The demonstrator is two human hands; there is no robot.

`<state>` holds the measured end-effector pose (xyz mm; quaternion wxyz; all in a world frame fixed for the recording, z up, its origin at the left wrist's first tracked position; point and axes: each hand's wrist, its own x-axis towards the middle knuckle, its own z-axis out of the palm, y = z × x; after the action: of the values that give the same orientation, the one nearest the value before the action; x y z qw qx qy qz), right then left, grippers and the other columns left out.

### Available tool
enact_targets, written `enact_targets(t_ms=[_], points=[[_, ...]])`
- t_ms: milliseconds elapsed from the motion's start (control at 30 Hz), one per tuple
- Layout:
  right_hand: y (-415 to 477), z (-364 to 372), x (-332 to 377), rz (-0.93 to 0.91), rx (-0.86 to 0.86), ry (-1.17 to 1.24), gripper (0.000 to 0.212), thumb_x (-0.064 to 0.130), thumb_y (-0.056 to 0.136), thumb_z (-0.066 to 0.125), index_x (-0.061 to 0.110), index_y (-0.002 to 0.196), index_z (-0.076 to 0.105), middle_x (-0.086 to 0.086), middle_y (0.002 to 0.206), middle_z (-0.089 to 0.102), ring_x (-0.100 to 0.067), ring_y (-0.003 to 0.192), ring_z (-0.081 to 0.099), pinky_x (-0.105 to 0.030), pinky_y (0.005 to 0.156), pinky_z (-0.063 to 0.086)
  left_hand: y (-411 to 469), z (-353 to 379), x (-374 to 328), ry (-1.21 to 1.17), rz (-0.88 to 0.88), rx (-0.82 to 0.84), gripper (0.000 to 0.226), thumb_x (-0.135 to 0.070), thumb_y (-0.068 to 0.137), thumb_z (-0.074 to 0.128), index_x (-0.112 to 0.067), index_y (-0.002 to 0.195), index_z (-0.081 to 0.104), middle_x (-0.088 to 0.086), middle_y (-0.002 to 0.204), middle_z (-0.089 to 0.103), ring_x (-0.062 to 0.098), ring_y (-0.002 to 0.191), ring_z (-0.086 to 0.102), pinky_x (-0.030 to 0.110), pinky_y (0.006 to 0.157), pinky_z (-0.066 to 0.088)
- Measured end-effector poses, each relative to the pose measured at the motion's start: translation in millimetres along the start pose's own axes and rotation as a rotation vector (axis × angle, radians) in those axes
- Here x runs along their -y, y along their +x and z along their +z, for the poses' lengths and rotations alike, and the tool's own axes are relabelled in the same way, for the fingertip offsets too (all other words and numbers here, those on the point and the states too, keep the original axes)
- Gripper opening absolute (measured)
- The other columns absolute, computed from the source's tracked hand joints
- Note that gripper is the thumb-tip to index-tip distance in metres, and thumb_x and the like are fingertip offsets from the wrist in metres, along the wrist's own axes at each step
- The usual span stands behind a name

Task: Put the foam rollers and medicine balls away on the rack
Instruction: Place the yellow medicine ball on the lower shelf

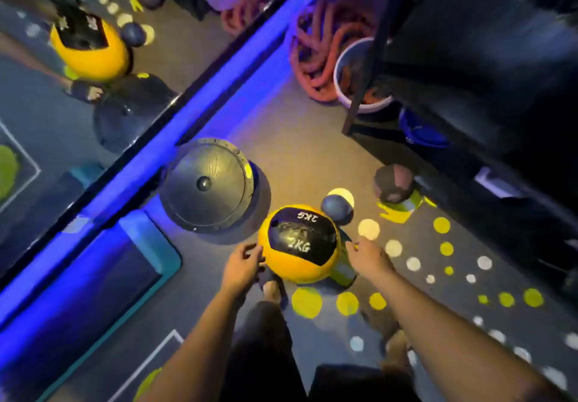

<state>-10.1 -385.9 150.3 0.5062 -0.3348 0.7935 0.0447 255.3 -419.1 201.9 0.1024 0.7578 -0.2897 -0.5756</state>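
Yellow medicine ball (298,245) sits on the floor (312,157), frame centre. Your left hand (244,264) is at its 9 o'clock and your right hand (366,257) at 3, both loose, gripping nothing. Cup low on both sides, then lift toward the rack (469,57) at 1 o'clock.

A yellow medicine ball (300,264) with a black panel marked 2KG in white sits low on the grey floor, panel facing up. Just behind it lies a small dark blue-grey ball (336,209). Farther right, a dark reddish-brown ball (393,182) rests near the foot of the black rack (364,82), whose shelves are too dark to read.
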Motion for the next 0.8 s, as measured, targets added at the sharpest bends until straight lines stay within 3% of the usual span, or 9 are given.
enact_targets(t_ms=[67, 167, 267, 333, 400, 467, 600, 700, 800], points=[[19, 37, 9, 0.101, 0.007, 0.003, 0.056, 0.054, 0.097, 0.04, 0.006, 0.107, 0.066, -0.023, 0.119, 0.067, -0.041, 0.11, 0.063, -0.041, 0.089, 0.051, 39, -18, 4, 0.108, -0.016, 0.028, 0.022, -0.034, 0.1, 0.059, -0.012, 0.101, 0.061, 0.012, 0.085, 0.071, 0.021, 0.068, 0.063, 0.032, 0.055, 0.048], [52, 78, 35, 0.147, -0.04, 0.06, 0.04, 0.043, 0.104, 0.043, 0.01, 0.109, 0.065, -0.022, 0.12, 0.066, -0.042, 0.112, 0.06, -0.04, 0.083, 0.046, 117, -17, 5, 0.272, -0.015, 0.054, 0.032, -0.035, 0.097, 0.059, -0.005, 0.089, 0.051, 0.015, 0.079, 0.072, 0.023, 0.066, 0.066, 0.051, 0.071, 0.057], [101, 111, 33, 0.206, -0.117, 0.079, 0.037, 0.038, 0.104, 0.046, 0.009, 0.11, 0.067, -0.025, 0.12, 0.066, -0.044, 0.114, 0.058, -0.043, 0.089, 0.047, 193, 14, 18, 0.585, 0.069, 0.111, 0.037, -0.045, 0.096, 0.057, -0.012, 0.083, 0.047, 0.016, 0.086, 0.071, 0.031, 0.08, 0.069, 0.05, 0.075, 0.056], [134, 133, 19, 0.271, -0.132, 0.073, 0.039, 0.039, 0.104, 0.047, 0.008, 0.117, 0.067, -0.026, 0.126, 0.062, -0.044, 0.12, 0.055, -0.044, 0.095, 0.046, 230, 35, 30, 0.787, 0.074, 0.141, 0.041, -0.053, 0.097, 0.054, -0.012, 0.095, 0.052, 0.021, 0.109, 0.069, 0.04, 0.105, 0.065, 0.041, 0.08, 0.048], [160, 152, 5, 0.321, -0.091, 0.071, 0.045, 0.042, 0.103, 0.046, 0.006, 0.122, 0.064, -0.026, 0.132, 0.059, -0.043, 0.123, 0.055, -0.046, 0.096, 0.047, 265, 47, 47, 0.891, 0.025, 0.12, 0.056, -0.057, 0.096, 0.052, -0.005, 0.117, 0.054, 0.026, 0.128, 0.062, 0.044, 0.12, 0.058, 0.043, 0.089, 0.047], [182, 163, -13, 0.374, -0.064, 0.034, 0.053, 0.045, 0.104, 0.043, 0.002, 0.13, 0.06, -0.027, 0.135, 0.058, -0.044, 0.124, 0.056, -0.047, 0.098, 0.047, 288, 54, 61, 0.921, -0.003, 0.111, 0.067, -0.061, 0.095, 0.052, -0.003, 0.129, 0.05, 0.026, 0.134, 0.059, 0.044, 0.125, 0.055, 0.045, 0.096, 0.046], [225, 173, -35, 0.417, -0.054, 0.06, 0.068, 0.062, 0.1, 0.038, 0.003, 0.128, 0.056, -0.028, 0.132, 0.059, -0.045, 0.123, 0.055, -0.049, 0.098, 0.047, 328, 67, 85, 0.992, -0.048, 0.091, 0.08, -0.073, 0.09, 0.048, -0.005, 0.131, 0.046, 0.024, 0.134, 0.058, 0.042, 0.125, 0.056, 0.048, 0.098, 0.046], [267, 187, -51, 0.336, -0.033, 0.074, 0.091, 0.083, 0.087, 0.033, 0.004, 0.125, 0.059, -0.025, 0.128, 0.063, -0.045, 0.12, 0.058, -0.049, 0.096, 0.049, 362, 84, 100, 1.06, -0.016, 0.131, 0.073, -0.071, 0.094, 0.042, -0.009, 0.132, 0.05, 0.023, 0.133, 0.06, 0.044, 0.124, 0.056, 0.048, 0.098, 0.046], [290, 192, -53, 0.246, 0.054, 0.033, 0.054, 0.041, 0.106, 0.042, 0.004, 0.144, 0.047, -0.022, 0.133, 0.056, -0.041, 0.128, 0.052, -0.043, 0.102, 0.042, 385, 101, 116, 1.058, 0.058, 0.156, 0.051, -0.052, 0.105, 0.032, -0.015, 0.128, 0.058, 0.024, 0.126, 0.064, 0.046, 0.114, 0.061, 0.045, 0.092, 0.049]])
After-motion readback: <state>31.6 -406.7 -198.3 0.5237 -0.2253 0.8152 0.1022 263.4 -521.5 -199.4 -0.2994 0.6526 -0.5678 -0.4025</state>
